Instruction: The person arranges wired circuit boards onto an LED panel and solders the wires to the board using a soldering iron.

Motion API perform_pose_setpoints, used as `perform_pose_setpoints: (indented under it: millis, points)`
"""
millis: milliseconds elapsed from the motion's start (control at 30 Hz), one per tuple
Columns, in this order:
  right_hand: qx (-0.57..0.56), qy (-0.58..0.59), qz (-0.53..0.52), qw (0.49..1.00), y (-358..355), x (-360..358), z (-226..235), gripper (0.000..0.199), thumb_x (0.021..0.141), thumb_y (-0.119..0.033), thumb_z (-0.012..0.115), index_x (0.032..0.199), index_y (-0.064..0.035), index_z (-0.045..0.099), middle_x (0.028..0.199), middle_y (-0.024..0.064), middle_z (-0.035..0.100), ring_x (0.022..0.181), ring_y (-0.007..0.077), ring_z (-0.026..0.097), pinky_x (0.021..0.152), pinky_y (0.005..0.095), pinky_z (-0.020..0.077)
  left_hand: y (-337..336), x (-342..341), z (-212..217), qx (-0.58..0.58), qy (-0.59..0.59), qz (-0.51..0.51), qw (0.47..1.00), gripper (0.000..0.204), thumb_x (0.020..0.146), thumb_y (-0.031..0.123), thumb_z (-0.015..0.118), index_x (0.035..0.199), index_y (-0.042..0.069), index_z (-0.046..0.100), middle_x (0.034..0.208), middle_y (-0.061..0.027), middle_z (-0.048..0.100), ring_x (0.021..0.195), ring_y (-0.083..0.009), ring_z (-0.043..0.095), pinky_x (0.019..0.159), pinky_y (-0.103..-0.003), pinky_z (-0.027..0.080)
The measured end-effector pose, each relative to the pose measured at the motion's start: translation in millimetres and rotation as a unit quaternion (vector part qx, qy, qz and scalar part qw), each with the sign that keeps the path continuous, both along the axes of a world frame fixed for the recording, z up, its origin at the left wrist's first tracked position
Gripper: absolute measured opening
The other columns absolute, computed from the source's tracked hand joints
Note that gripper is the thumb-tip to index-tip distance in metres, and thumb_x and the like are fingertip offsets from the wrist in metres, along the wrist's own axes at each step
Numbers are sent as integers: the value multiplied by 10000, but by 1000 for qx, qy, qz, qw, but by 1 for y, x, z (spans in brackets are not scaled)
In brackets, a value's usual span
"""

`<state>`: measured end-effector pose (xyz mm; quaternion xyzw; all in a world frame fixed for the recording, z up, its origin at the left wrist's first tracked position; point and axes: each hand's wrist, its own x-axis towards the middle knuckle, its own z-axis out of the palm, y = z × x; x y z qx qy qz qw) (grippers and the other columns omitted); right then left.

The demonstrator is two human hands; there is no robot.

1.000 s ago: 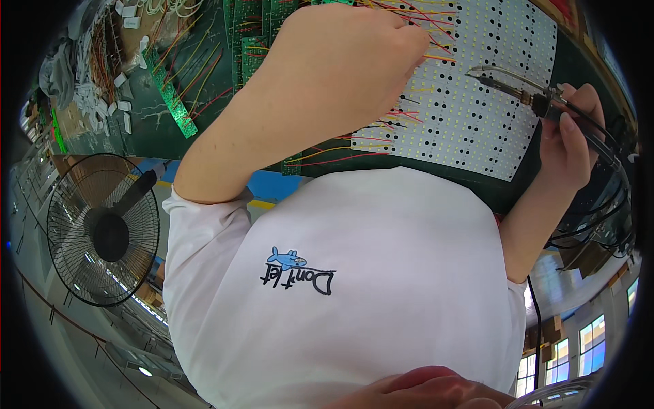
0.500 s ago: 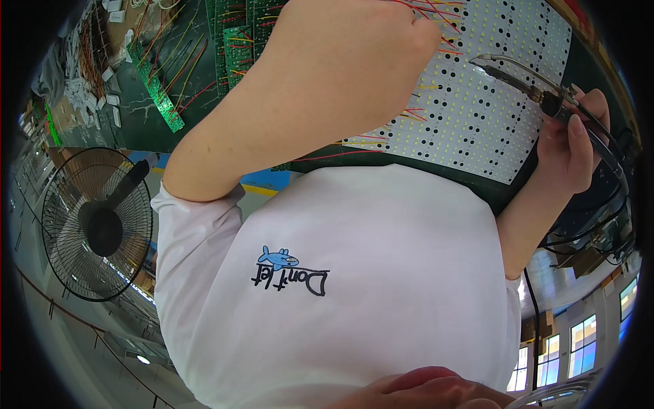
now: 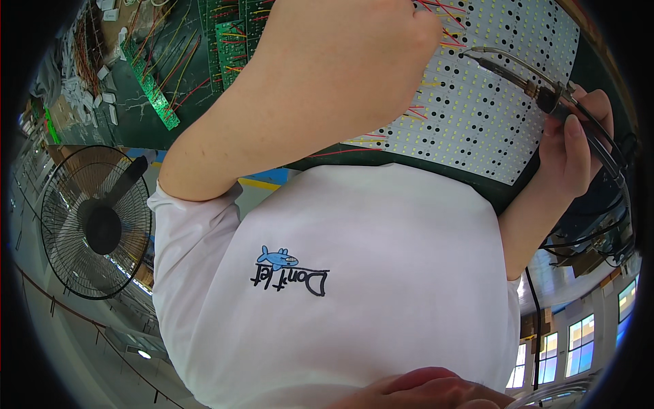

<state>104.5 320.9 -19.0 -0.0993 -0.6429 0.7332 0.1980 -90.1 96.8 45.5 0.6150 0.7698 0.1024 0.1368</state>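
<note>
My right hand [image 3: 575, 146] is closed around a soldering iron [image 3: 548, 99] with a thin curved metal tube running alongside it to the tip. The iron's tip points left, over or on a white LED board [image 3: 477, 129]; contact cannot be told. Reaching across the board, my left hand [image 3: 405, 34] is bent inward with its fingers curled. Its fingertips are hidden at the top edge, so what they grip does not show. Red and yellow wires [image 3: 446, 34] stick out beside its knuckles. More short wires [image 3: 417, 112] rise from the board below the wrist.
Green circuit boards with wires [image 3: 231, 51] lie left of my forearm, and a narrow green strip [image 3: 153, 92] lies farther left. White connectors on brown wires [image 3: 92, 82] pile up at the far left. A black fan [image 3: 102, 221] stands by the table. Cables [image 3: 599, 232] hang at right.
The soldering iron and my right hand have shifted slightly, its tip moving left and up toward the wires by my left hand. My left hand stays nearly in place.
</note>
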Motion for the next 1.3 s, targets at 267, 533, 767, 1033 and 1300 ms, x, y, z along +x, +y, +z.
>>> perform_pose_setpoints:
  millis: [267, 533, 767, 1033, 1300]
  points:
    - [15, -42, -54, 998, -5, 1, 0, 253, 830, -110, 712, 933, 0, 509, 843, 104, 582, 675, 106, 492, 577, 205, 372, 1, 0, 1, -41, 20, -6, 999, 98, 778, 110, 625, 838, 34, 610, 722, -98, 651, 620, -268, 671, 519, -377, 527]
    - [21, -34, -24, 999, -5, -2, 4, 259, 835, -125, 723, 923, -8, 509, 819, 88, 561, 664, 105, 481, 581, 218, 374, 0, 0, -1, -22, -16, 7, 1000, 107, 778, 111, 625, 843, 28, 607, 734, -108, 653, 640, -283, 676, 539, -390, 536]
    - [-47, -2, 4, 999, 6, 3, 0, 191, 864, -86, 614, 951, 16, 477, 850, 114, 559, 712, 117, 485, 580, 215, 358, -5, -1, -2, -16, -35, 10, 999, 96, 782, 88, 622, 854, 25, 607, 772, -105, 653, 680, -286, 677, 563, -390, 543]
    - [-93, -4, -35, 995, 7, 6, 1, 136, 869, -59, 556, 912, 0, 440, 842, 124, 541, 694, 103, 423, 578, 205, 316, -17, -10, -2, 136, -71, -7, 988, 135, 778, 61, 641, 910, 36, 625, 894, -83, 631, 813, -280, 658, 666, -365, 547]
    - [-97, 2, -14, 995, 10, 7, 0, 120, 868, -49, 547, 901, -3, 441, 837, 126, 538, 699, 102, 422, 577, 201, 319, -7, -9, -4, 80, -70, -38, 994, 221, 765, 48, 654, 984, 28, 630, 887, -107, 623, 828, -288, 658, 679, -374, 550]
